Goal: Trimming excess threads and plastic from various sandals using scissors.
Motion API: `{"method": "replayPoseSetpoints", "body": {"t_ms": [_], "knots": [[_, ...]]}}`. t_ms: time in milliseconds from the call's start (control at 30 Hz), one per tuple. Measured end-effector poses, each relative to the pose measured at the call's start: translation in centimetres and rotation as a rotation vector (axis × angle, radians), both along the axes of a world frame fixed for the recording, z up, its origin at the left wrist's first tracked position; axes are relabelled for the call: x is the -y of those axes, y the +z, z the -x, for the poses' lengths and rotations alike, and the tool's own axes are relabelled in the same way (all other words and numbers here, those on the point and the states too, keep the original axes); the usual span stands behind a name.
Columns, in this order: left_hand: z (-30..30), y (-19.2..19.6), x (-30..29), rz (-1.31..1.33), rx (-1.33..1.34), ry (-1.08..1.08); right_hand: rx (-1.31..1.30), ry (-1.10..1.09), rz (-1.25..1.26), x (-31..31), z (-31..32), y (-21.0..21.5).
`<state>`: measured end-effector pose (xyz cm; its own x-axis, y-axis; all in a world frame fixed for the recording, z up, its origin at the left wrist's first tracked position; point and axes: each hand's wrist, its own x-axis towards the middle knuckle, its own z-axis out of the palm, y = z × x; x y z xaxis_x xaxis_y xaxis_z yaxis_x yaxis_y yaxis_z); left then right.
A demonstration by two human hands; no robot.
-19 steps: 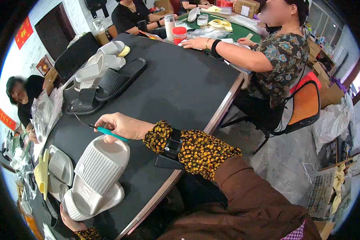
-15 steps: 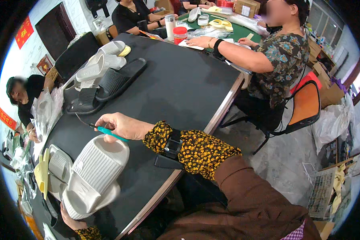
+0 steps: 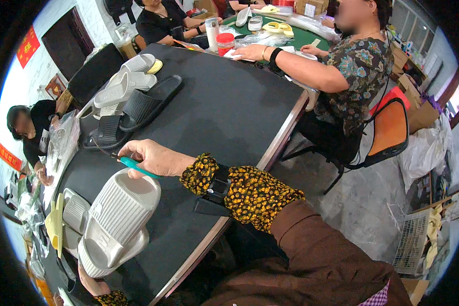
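On the near left part of the black desk (image 3: 229,97), an off-white slide sandal (image 3: 118,210) with a ribbed strap slants above the desktop, its near end against the left hand (image 3: 91,283). That hand's fingers are mostly hidden behind the sandal, so how far they close cannot be told. The edge of another off-white sandal (image 3: 138,243) shows beneath, to the right. Over the sandal's far end, the right hand (image 3: 150,157) is curled closed around a teal-handled tool (image 3: 139,168), whose thin, dark tip points to the far left. Just left of the sandal lie grey slide sandals (image 3: 76,211) and a yellow sandal (image 3: 53,227) standing on edge. Farther off, black slide sandals (image 3: 139,109) rest beside a heap of pale grey sandals (image 3: 113,93). At the far edge stand a red-lidded jar (image 3: 225,45) and a white tumbler (image 3: 211,34); to the far right, a co-worker (image 3: 359,66) sits on an orange-backed chair (image 3: 390,130).
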<state>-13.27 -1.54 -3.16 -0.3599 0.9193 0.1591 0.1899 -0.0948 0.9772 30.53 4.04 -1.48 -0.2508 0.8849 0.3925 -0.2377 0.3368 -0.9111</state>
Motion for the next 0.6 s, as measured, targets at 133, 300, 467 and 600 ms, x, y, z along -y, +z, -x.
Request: {"method": "replayPoseSetpoints", "body": {"t_ms": [133, 300, 467, 600], "knots": [[0.7, -0.8, 0.7, 0.077, -0.126, -0.004, 0.051, -0.031, -0.004, -0.2, 0.3, -0.4], [3.4, -2.0, 1.4, -0.032, -0.965, -0.111, 0.02, -0.056, 0.007, -0.7, 0.8, -1.4], [4.7, -4.9, 0.7, -0.054, -0.052, -0.157, -0.013, -0.026, 0.07, 0.0, 0.7, -0.8], [1.8, -6.7, 0.6, -0.11, -0.418, 0.06, -0.059, -0.045, 0.045, -0.4, 1.3, -1.7]]}}
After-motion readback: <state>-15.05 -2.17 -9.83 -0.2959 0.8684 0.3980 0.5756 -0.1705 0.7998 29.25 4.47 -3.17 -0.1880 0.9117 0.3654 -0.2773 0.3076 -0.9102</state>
